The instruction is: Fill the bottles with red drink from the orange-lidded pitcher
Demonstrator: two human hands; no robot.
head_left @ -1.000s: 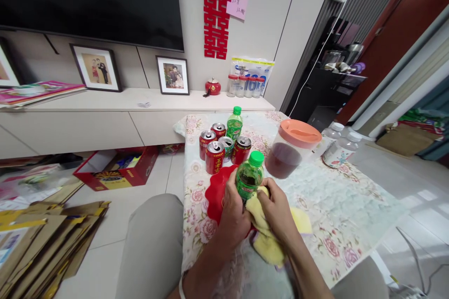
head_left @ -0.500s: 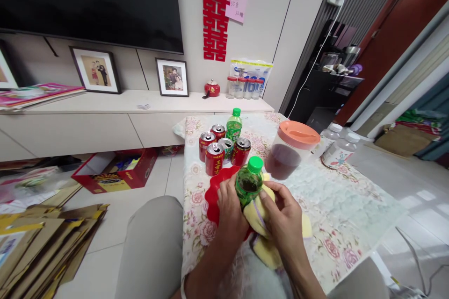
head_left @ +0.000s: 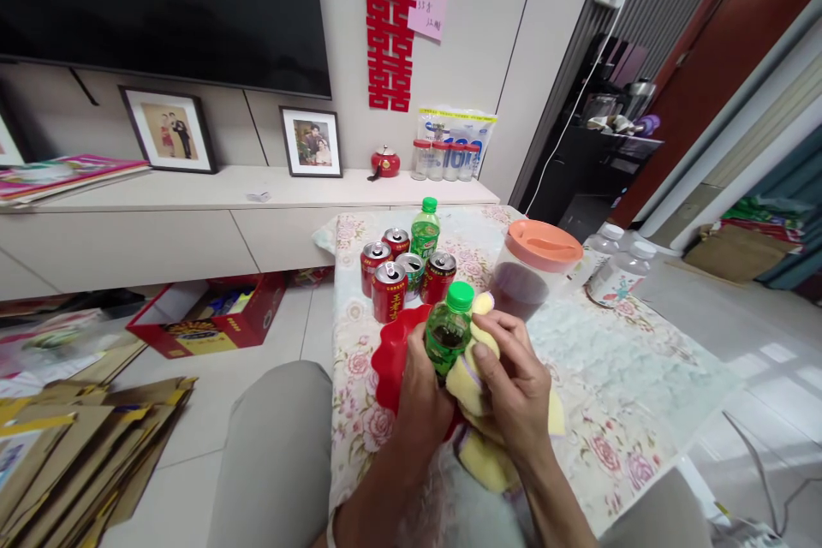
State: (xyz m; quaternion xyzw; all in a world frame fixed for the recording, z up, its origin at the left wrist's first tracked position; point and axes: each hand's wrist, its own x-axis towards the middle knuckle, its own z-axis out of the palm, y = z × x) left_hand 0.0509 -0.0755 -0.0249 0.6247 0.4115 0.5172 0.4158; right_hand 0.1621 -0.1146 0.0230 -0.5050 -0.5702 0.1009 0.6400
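My left hand [head_left: 420, 385] is wrapped round a green bottle [head_left: 448, 336] with a green cap and dark liquid inside. The bottle leans a little over a red scalloped dish [head_left: 390, 360]. Pinched in my right hand [head_left: 517, 372] is a yellow cloth [head_left: 467, 381] with purple edging, pressed against the bottle's right side. Part of the cloth hangs below and behind my right hand. Beyond the dish stand several drink cans, among them a red can [head_left: 390, 295], and a second green bottle [head_left: 425, 231].
A pitcher [head_left: 523, 278] with an orange lid stands behind my right hand. Clear bottles [head_left: 620, 274] are farther right on the flowered tablecloth [head_left: 610, 377]. A red box [head_left: 211, 325] and flattened cardboard [head_left: 83, 445] lie on the floor at left.
The bottle has shifted slightly left and up in my left hand. My right hand has moved up along it with the cloth, and a fold of cloth now shows beside the cap.
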